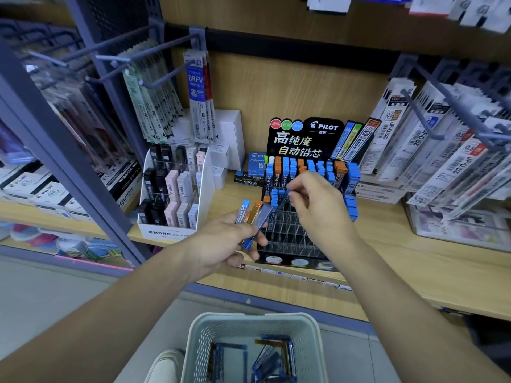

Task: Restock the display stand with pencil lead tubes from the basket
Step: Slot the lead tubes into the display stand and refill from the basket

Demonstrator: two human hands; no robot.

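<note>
Blue-capped slim tube (283, 201) pinched by right hand (315, 200) over gridded black stand (287, 240); flat tubes (255, 219) gripped in left hand (224, 244).

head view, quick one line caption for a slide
Left hand holds spare lead tubes while right hand pinches another tube over the Pilot display stand; basket below.

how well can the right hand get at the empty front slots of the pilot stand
Probably yes: the right hand sits right over the empty slots, nothing between, though it pinches a tube.
</note>
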